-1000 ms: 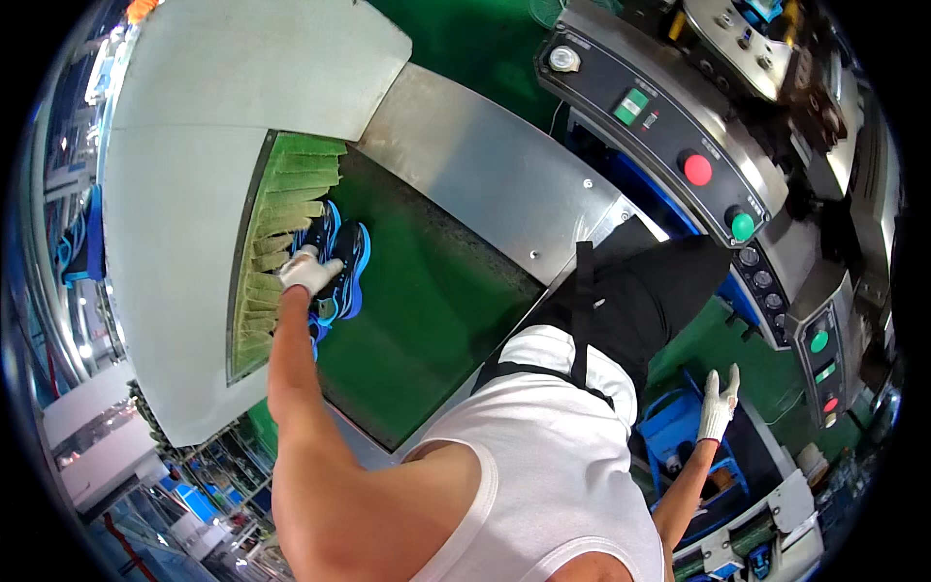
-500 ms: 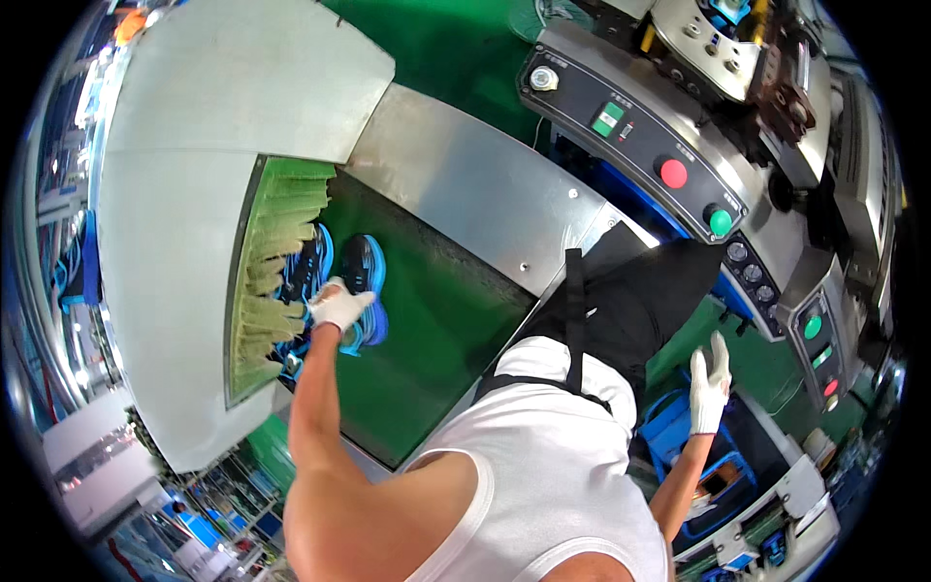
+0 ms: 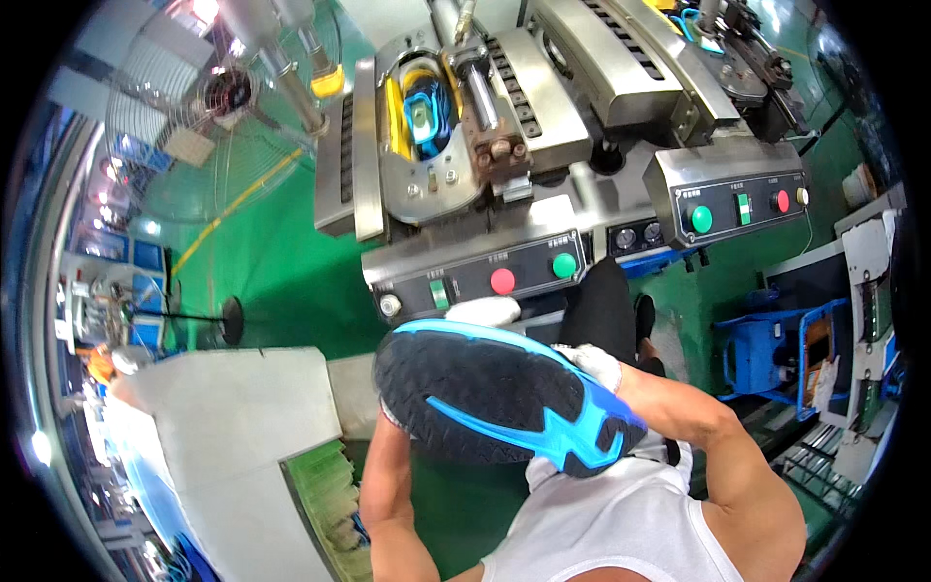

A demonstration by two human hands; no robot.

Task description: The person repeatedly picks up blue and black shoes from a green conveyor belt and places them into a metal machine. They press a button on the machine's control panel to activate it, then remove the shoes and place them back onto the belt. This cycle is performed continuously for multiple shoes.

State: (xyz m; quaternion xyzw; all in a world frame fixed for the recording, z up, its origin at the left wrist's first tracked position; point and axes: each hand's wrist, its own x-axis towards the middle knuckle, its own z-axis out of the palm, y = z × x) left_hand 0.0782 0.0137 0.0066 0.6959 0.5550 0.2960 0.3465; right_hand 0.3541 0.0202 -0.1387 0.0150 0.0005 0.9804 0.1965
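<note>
I hold a shoe (image 3: 504, 398) close below the camera, its black and blue sole turned up. My left hand (image 3: 482, 310), in a white glove, grips the toe end from beneath, with fingers showing over the far edge. My right hand (image 3: 593, 366), also in a white glove, holds the heel side on the right. Straight ahead stands a steel machine (image 3: 543, 87). Another blue shoe (image 3: 427, 116) sits in its yellow-lined cradle.
A control panel (image 3: 485, 281) with red and green buttons lies just beyond the shoe, and a second panel (image 3: 737, 204) is to the right. A white conveyor hood (image 3: 233, 417) and green brush strips (image 3: 325, 485) are lower left. A fan (image 3: 223, 97) stands upper left, blue crates (image 3: 766, 349) on the right.
My left hand lifted the shoe off the green conveyor belt and my right hand joined it. The view swung from the conveyor to the machine.
</note>
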